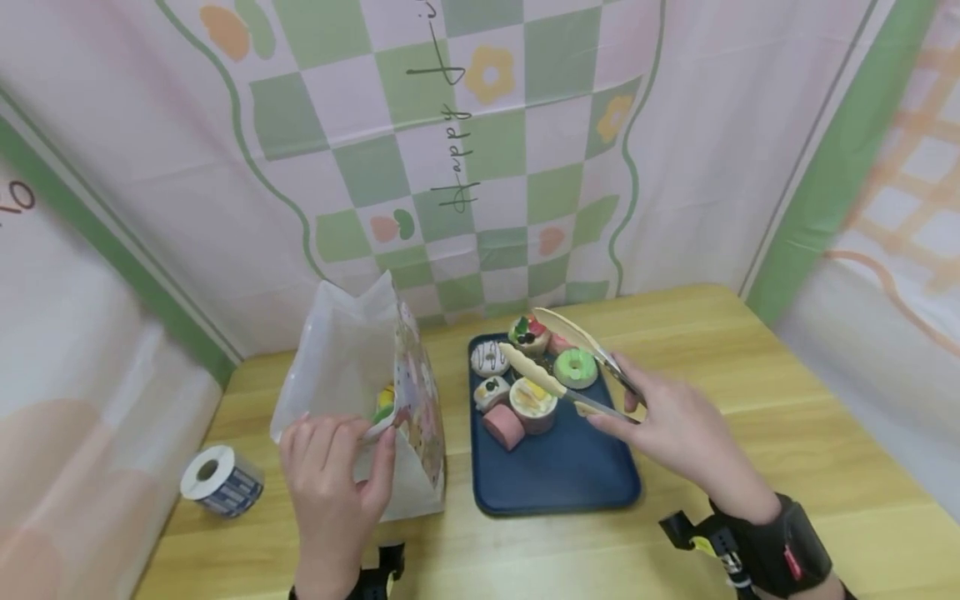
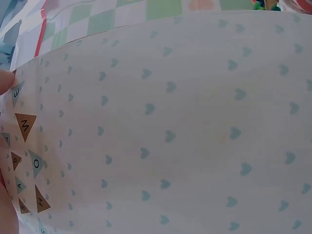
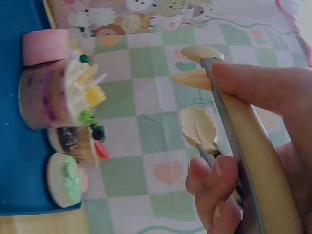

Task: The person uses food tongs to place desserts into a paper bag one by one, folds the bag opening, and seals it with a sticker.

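My left hand [image 1: 330,475] pinches the near rim of a white paper bag [image 1: 330,358] standing upright with its mouth open. Something yellow and green [image 1: 385,402] shows inside. The bag's heart-printed side [image 2: 165,136] fills the left wrist view. In my right hand [image 1: 682,429] is a pair of tongs [image 1: 528,368], spread apart with nothing between the tips. They hover over toy pastries on a blue tray [image 1: 555,483]: a green donut [image 1: 576,368], a white donut [image 1: 489,358], a fruit-topped cake [image 1: 527,333], a layered cup cake [image 3: 46,95] and a pink roll [image 1: 504,427], among others.
A roll of labels [image 1: 222,481] stands left of the bag on the wooden table [image 1: 750,392]. A printed, checkered cloth [image 1: 465,150] hangs behind the table and at its sides. The bag stands close to the tray's left edge.
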Demonstrator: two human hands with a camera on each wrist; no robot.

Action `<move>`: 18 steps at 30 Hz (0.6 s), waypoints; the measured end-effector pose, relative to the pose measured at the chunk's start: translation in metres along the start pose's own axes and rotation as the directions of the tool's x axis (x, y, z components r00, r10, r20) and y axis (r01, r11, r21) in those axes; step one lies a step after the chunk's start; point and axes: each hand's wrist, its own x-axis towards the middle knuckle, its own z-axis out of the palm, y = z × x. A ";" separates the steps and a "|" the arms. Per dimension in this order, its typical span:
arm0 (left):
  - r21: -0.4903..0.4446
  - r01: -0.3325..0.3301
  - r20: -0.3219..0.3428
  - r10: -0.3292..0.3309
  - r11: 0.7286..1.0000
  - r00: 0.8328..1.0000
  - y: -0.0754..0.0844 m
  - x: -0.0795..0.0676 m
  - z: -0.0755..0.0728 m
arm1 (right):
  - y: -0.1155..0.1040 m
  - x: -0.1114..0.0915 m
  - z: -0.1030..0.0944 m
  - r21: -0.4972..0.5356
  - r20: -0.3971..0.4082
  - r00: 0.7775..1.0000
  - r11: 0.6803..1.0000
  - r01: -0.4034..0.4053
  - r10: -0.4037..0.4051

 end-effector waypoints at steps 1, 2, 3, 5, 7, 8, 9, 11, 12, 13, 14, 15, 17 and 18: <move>0.000 0.003 0.005 -0.003 1.000 1.000 0.000 0.000 0.000 | 0.001 -0.001 0.002 -0.004 0.003 1.000 1.000 -0.004 0.004; -0.001 0.004 0.007 -0.004 1.000 1.000 0.000 0.000 0.000 | 0.002 -0.002 0.004 -0.006 0.002 1.000 1.000 -0.008 0.008; -0.001 0.004 0.009 -0.004 1.000 1.000 -0.001 0.000 0.000 | 0.003 -0.002 0.007 -0.007 0.002 1.000 1.000 -0.011 0.011; 0.000 0.005 0.012 -0.005 1.000 1.000 -0.001 0.000 0.000 | 0.005 -0.004 0.011 -0.007 0.007 1.000 1.000 -0.019 0.019; 0.001 0.006 0.016 -0.006 1.000 1.000 -0.001 -0.001 0.000 | 0.006 -0.005 0.016 -0.002 0.019 0.999 0.999 -0.034 0.034; 0.002 0.007 0.019 -0.007 1.000 1.000 -0.001 -0.001 0.000 | 0.006 -0.005 0.018 -0.002 0.026 0.999 0.999 -0.042 0.042; 0.002 0.007 0.021 -0.007 1.000 1.000 -0.001 -0.001 0.000 | 0.007 -0.006 0.020 -0.003 0.035 0.998 0.999 -0.049 0.049; 0.002 0.008 0.025 -0.008 1.000 1.000 -0.001 -0.002 -0.001 | 0.008 -0.008 0.024 -0.005 0.048 0.997 0.998 -0.060 0.061; 0.001 0.008 0.025 -0.008 1.000 1.000 -0.001 -0.002 -0.001 | 0.008 -0.008 0.026 -0.009 0.052 0.996 0.998 -0.067 0.067; -0.001 0.007 0.021 -0.007 1.000 1.000 -0.001 -0.002 0.000 | 0.009 -0.009 0.027 -0.010 0.054 0.996 0.998 -0.069 0.069; -0.001 0.007 0.019 -0.007 1.000 1.000 -0.001 -0.002 0.000 | 0.009 -0.009 0.029 -0.013 0.058 0.996 0.997 -0.072 0.073; -0.001 0.008 0.018 -0.007 1.000 1.000 -0.001 -0.002 0.000 | 0.010 -0.010 0.031 -0.013 0.058 0.995 0.997 -0.075 0.075; -0.004 0.007 0.013 -0.007 1.000 1.000 -0.001 -0.002 0.001 | 0.012 -0.011 0.034 -0.019 0.064 0.994 0.996 -0.086 0.087; -0.005 0.007 0.011 -0.007 1.000 1.000 -0.001 -0.001 0.001 | 0.012 -0.011 0.035 -0.021 0.067 0.994 0.996 -0.090 0.091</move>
